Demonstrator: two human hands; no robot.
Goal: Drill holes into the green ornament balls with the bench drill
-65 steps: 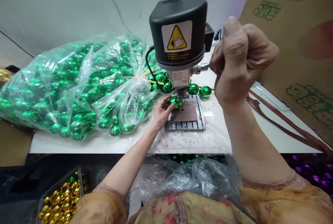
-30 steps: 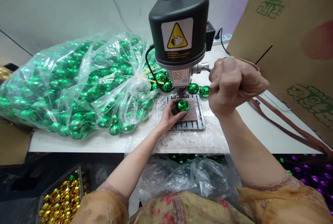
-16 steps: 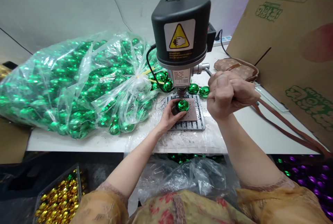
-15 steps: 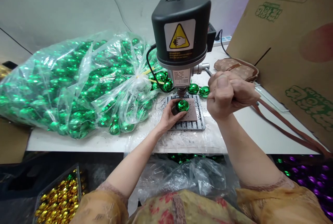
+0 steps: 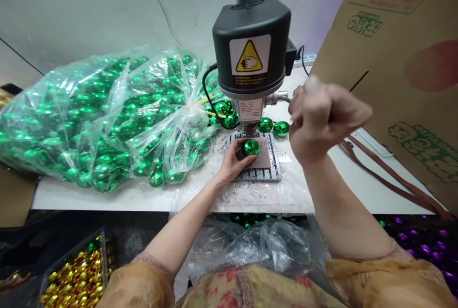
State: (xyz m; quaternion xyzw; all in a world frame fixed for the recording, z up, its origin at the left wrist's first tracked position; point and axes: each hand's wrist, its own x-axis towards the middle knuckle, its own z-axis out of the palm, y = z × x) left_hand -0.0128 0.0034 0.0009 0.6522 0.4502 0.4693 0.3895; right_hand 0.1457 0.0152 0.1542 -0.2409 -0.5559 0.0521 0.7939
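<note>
My left hand (image 5: 234,160) pinches a shiny green faceted ball (image 5: 251,147) between thumb and fingers. The ball sits on a brownish square pad (image 5: 264,158), which lies on the slotted grey base plate (image 5: 277,172) of a small drill press (image 5: 251,50). Directly over the ball is the drill's chuck (image 5: 250,129); where the bit meets the ball is hard to make out. At the right, my right hand (image 5: 324,119) is closed in a fist around the lever (image 5: 285,97) of the press. That hand is blurred and hides most of the lever.
A tied clear bag (image 5: 118,117) full of green balls fills the table's left side. Loose green balls (image 5: 281,128) lie behind the base plate. A large cardboard box (image 5: 400,60) stands at right. Below are a bin of gold balls (image 5: 77,270) and purple balls (image 5: 425,248).
My right hand has moved up and outward to the right, still closed at the lever. My left hand keeps the green ball in about the same spot under the chuck. The view has shifted slightly.
</note>
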